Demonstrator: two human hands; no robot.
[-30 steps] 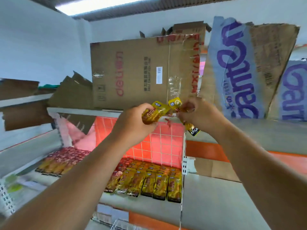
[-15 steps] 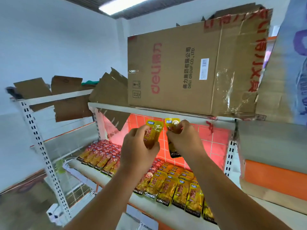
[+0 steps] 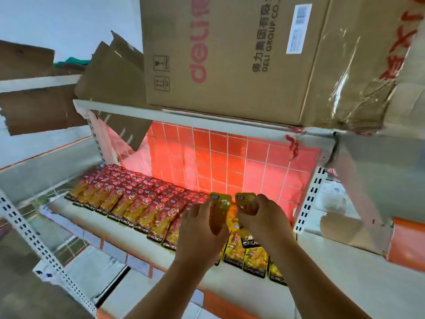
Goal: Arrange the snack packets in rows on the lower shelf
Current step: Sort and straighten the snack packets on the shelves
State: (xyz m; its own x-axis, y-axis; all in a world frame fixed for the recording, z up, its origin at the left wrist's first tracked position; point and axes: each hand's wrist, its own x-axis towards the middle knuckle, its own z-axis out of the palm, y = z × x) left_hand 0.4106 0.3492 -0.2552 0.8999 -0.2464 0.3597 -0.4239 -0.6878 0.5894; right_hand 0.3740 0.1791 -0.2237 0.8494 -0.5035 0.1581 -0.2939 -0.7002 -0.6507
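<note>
Left grip (image 3: 200, 231) and right grip (image 3: 264, 217) each pinch a glossy yellow plastic snack packet (image 3: 219, 209), apparently to extend the white metal shelf's (image 3: 119, 231) five-o'clock yellow row (image 3: 255, 261).

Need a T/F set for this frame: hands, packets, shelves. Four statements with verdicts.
1. The left hand holds a yellow packet. True.
2. The right hand is empty. False: it grips a second yellow packet.
3. The red packets fill the shelf's right side. False: they lie on the left of the lower shelf; the laid yellow packets are on the right.
4. A cardboard box sits on the upper shelf. True.
</note>
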